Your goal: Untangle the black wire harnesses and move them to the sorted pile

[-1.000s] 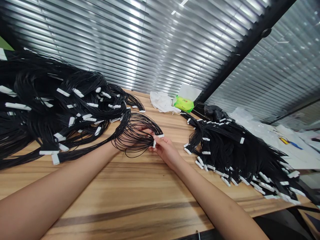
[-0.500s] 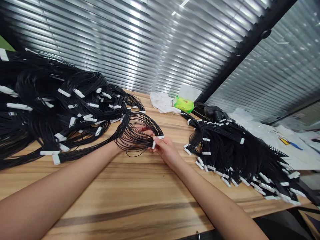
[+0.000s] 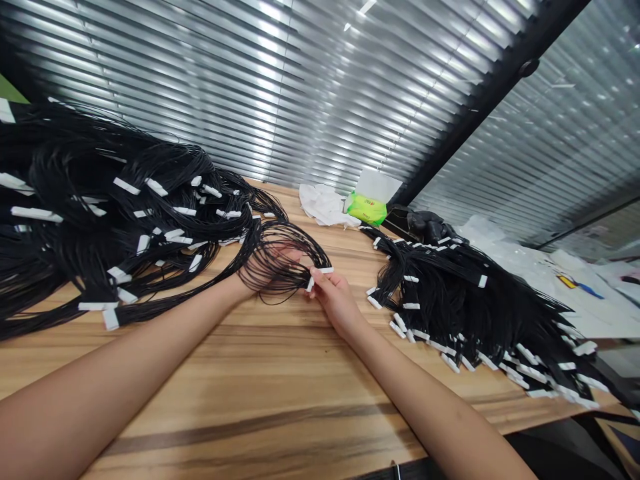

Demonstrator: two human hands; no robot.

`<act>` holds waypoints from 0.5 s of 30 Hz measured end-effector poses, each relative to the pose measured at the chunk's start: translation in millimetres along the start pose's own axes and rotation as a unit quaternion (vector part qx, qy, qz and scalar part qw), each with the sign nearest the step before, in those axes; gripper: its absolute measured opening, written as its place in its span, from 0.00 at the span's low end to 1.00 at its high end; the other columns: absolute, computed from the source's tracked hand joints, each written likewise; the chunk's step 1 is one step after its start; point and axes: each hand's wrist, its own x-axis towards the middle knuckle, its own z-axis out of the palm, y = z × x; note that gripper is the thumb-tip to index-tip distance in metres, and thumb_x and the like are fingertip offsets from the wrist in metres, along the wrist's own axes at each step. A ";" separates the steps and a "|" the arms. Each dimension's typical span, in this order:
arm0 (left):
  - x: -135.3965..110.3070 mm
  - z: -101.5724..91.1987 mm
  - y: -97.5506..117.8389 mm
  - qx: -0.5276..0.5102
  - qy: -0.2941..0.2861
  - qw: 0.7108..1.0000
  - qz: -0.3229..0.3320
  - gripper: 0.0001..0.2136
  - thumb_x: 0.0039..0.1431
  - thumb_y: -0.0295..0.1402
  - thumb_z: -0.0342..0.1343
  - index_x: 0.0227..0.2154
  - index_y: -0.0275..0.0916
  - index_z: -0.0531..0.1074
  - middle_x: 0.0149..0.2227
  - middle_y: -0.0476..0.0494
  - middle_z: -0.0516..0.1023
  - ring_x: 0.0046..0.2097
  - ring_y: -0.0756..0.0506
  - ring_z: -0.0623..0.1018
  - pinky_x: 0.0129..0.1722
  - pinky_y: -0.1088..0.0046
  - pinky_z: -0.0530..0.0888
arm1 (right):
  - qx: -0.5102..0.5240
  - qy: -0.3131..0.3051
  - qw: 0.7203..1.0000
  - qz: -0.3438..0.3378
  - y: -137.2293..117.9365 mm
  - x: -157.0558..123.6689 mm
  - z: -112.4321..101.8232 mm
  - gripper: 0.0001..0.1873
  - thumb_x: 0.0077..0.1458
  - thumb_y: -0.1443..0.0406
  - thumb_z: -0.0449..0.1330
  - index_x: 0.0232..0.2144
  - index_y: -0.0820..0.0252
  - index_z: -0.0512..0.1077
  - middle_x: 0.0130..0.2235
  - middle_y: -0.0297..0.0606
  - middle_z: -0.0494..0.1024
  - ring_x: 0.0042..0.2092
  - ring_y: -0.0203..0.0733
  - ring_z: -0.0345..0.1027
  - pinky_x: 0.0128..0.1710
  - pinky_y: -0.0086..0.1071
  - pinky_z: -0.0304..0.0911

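A loop of thin black cords [image 3: 295, 243] with white tags hangs over my left hand [image 3: 273, 267], whose fingers sit inside the loop and are mostly hidden by the strands. My right hand [image 3: 336, 297] pinches the bundle's end, where two white tags [image 3: 318, 275] stick out. Both hands rest just above the wooden table [image 3: 260, 373], near its middle.
A big heap of black tagged cords [image 3: 100, 207] covers the table's left side. A second, flatter pile of cords [image 3: 465, 300] lies to the right. At the back are white crumpled paper [image 3: 325, 203], a green packet [image 3: 369, 209] and a dark object [image 3: 430, 225]. Window blinds stand behind.
Both hands have shifted slightly away from me and the loop has tightened around my left hand. The piles have not moved.
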 end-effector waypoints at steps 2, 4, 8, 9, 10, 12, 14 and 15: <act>2.6 -4.5 0.1 -0.036 0.069 0.997 0.012 0.13 0.44 0.32 0.64 0.34 0.36 0.75 0.29 0.49 0.77 0.29 0.50 0.74 0.29 0.77 0.71 | -0.025 0.043 0.998 -0.031 -1.8 1.0 -2.5 0.19 0.46 0.52 0.65 0.18 0.60 0.72 0.18 0.30 0.68 0.22 0.32 0.57 0.27 0.29 0.55; 3.0 -9.3 0.7 -0.087 0.103 0.991 -0.002 0.14 0.47 0.33 0.63 0.39 0.36 0.75 0.29 0.50 0.77 0.27 0.53 0.72 0.25 0.80 0.69 | -0.049 0.080 0.994 -0.062 -5.0 1.0 -3.7 0.19 0.47 0.51 0.64 0.18 0.60 0.71 0.18 0.30 0.67 0.23 0.33 0.58 0.29 0.29 0.56; 1.2 -14.0 3.7 -0.209 0.154 0.966 -0.008 0.12 0.53 0.28 0.59 0.42 0.38 0.74 0.34 0.48 0.78 0.30 0.53 0.74 0.31 0.79 0.71 | -0.082 0.125 0.982 -0.117 -10.9 -1.0 -3.1 0.21 0.48 0.51 0.62 0.15 0.58 0.67 0.18 0.29 0.65 0.25 0.34 0.60 0.32 0.30 0.57; 0.9 -13.8 4.9 -0.227 0.167 0.959 -0.011 0.13 0.54 0.27 0.57 0.43 0.39 0.73 0.35 0.48 0.78 0.31 0.53 0.75 0.32 0.79 0.71 | -0.089 0.130 0.980 -0.123 -11.6 -1.6 -2.8 0.22 0.49 0.51 0.61 0.14 0.58 0.66 0.18 0.29 0.65 0.26 0.34 0.60 0.33 0.30 0.57; 0.6 -13.2 6.1 -0.237 0.176 0.955 -0.016 0.13 0.54 0.26 0.57 0.44 0.40 0.72 0.36 0.48 0.79 0.32 0.53 0.75 0.33 0.79 0.71 | -0.096 0.134 0.978 -0.127 -11.8 -1.9 -2.7 0.23 0.50 0.51 0.61 0.14 0.58 0.65 0.18 0.30 0.64 0.26 0.34 0.59 0.32 0.30 0.57; 0.3 -11.5 8.3 -0.238 0.190 0.952 -0.018 0.13 0.56 0.28 0.56 0.45 0.41 0.72 0.36 0.48 0.79 0.32 0.53 0.75 0.33 0.79 0.71 | -0.109 0.146 0.975 -0.129 -11.5 -2.0 -2.9 0.24 0.51 0.50 0.59 0.13 0.58 0.64 0.18 0.30 0.64 0.25 0.34 0.58 0.31 0.30 0.56; 0.3 -10.3 9.2 -0.218 0.190 0.957 -0.017 0.13 0.56 0.30 0.57 0.45 0.42 0.71 0.37 0.48 0.78 0.31 0.54 0.75 0.32 0.79 0.70 | -0.114 0.161 0.972 -0.130 -10.7 -1.5 -3.7 0.24 0.51 0.50 0.59 0.13 0.58 0.64 0.18 0.30 0.64 0.24 0.34 0.57 0.30 0.31 0.56; 0.4 -9.8 8.8 -0.203 0.188 0.961 -0.015 0.14 0.55 0.32 0.57 0.46 0.42 0.71 0.37 0.48 0.78 0.31 0.54 0.74 0.31 0.79 0.70 | -0.116 0.168 0.970 -0.131 -10.4 -1.1 -4.3 0.24 0.52 0.50 0.59 0.13 0.58 0.64 0.18 0.30 0.63 0.24 0.34 0.57 0.30 0.31 0.56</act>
